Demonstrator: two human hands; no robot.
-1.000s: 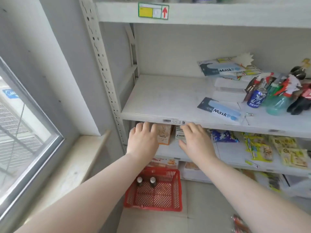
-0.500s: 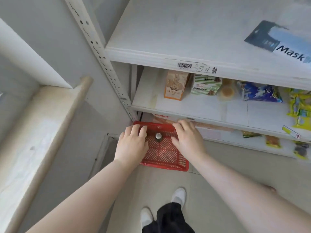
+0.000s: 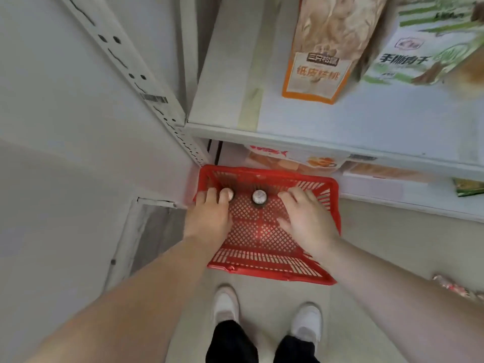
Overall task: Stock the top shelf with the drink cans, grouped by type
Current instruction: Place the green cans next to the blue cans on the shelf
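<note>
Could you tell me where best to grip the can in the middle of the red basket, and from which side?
Likely round its upper wall, from above right: the can stands upright, lid up, in the basket, with the right hand open beside it.

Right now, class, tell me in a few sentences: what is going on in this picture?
A person stands over a red basket on the floor by the shelves, both hands down in it. Two cans stand upright inside. The left hand is at the left can's top, grip unclear; the right hand is open beside the right can, not touching. Neither can is lifted yet.
</note>
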